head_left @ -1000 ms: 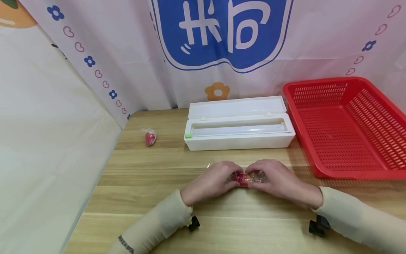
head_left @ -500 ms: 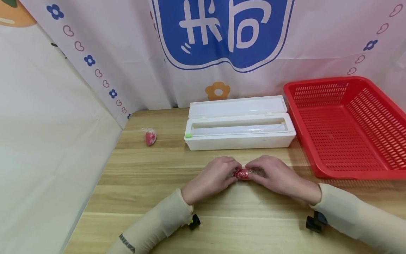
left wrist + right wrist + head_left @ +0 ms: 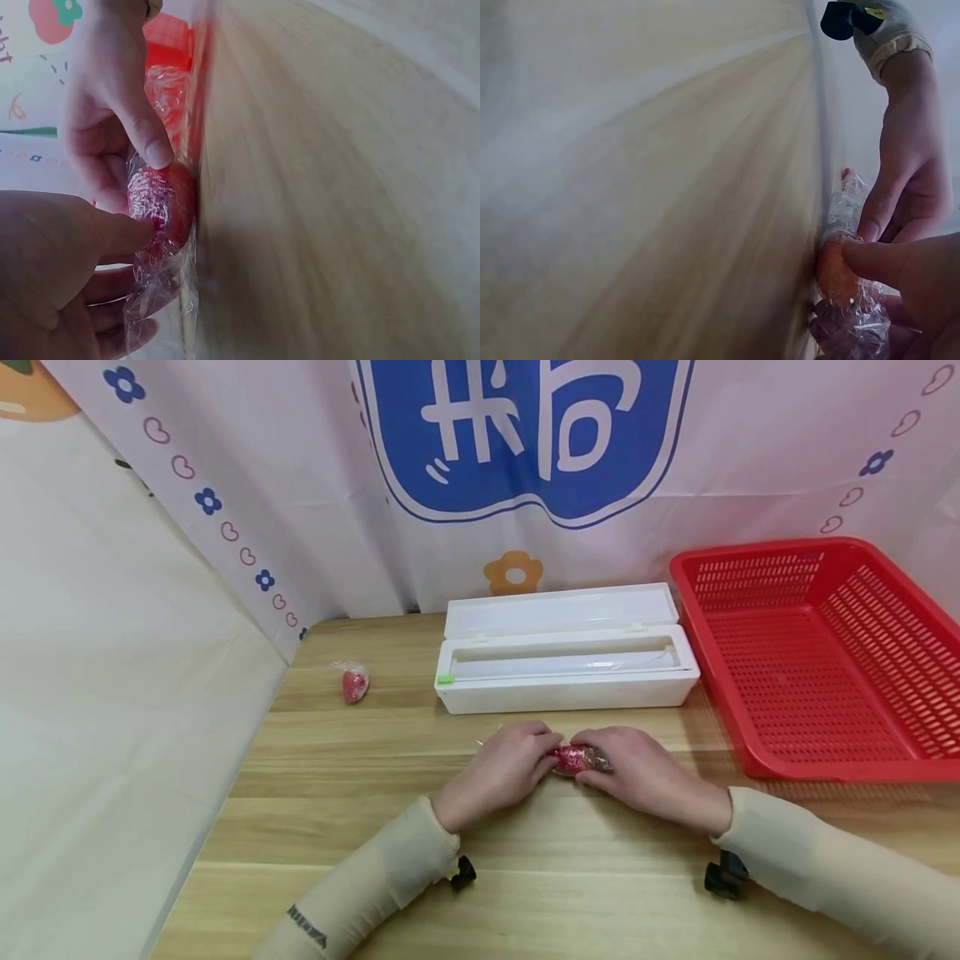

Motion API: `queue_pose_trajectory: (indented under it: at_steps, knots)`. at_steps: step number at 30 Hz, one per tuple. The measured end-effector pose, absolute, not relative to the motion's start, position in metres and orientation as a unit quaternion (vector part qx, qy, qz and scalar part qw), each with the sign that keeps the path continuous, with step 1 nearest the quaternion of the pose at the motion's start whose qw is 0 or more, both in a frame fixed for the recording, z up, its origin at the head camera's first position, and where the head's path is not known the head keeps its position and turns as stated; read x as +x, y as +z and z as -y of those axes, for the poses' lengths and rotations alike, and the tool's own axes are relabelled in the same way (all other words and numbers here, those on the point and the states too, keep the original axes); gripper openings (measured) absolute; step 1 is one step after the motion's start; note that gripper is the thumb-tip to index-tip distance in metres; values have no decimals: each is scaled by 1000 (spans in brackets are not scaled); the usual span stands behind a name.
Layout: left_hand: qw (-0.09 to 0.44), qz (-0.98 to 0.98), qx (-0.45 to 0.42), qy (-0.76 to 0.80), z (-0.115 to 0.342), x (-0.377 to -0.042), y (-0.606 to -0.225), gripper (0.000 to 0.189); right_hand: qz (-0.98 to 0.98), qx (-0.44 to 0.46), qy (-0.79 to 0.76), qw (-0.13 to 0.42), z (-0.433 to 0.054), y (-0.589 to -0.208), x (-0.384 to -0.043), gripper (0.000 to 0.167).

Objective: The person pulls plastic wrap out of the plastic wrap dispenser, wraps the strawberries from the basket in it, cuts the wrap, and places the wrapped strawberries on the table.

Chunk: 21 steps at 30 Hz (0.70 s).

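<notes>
A small rounded red fruit, orange-red on one side, lies on its side in clear cling film close over the table. My left hand holds its left end, thumb and fingers pinching the film there. From the other side my right hand grips the right end, with the thumb on the fruit in the right wrist view. Loose, crinkled film trails past both ends of the fruit. What fruit it is I cannot tell.
Behind the hands stands a white cling film box, lid raised, a roll inside. A red plastic basket is at the right. Another red film-wrapped piece lies on the wooden table at the left, before a printed curtain.
Both hands have shifted slightly away from the body with the fruit between them. The fruit has turned in the fingers, and the right hand has come a little leftward.
</notes>
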<state>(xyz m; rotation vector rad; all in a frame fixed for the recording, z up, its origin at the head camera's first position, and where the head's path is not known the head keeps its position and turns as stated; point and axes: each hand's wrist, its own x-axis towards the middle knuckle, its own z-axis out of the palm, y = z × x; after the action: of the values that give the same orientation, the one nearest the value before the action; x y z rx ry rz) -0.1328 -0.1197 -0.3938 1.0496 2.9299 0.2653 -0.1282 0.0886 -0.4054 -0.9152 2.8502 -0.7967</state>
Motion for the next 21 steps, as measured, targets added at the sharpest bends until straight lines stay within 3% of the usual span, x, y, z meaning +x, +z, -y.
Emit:
queue_pose_trajectory:
  at_steps: [8, 16, 21]
  knots:
    - [-99, -931, 329, 119, 130, -126, -381, 22, -914, -247, -319, 47, -94, -395, -129, 31]
    - [-31, -939, 299, 168, 131, -120, -366, 34, -896, -223, -383, 22, -95, -379, -120, 38]
    - [-30, -927, 287, 239, 130, -117, -364, 33, -883, -209, -420, 10, -93, -373, -115, 37]
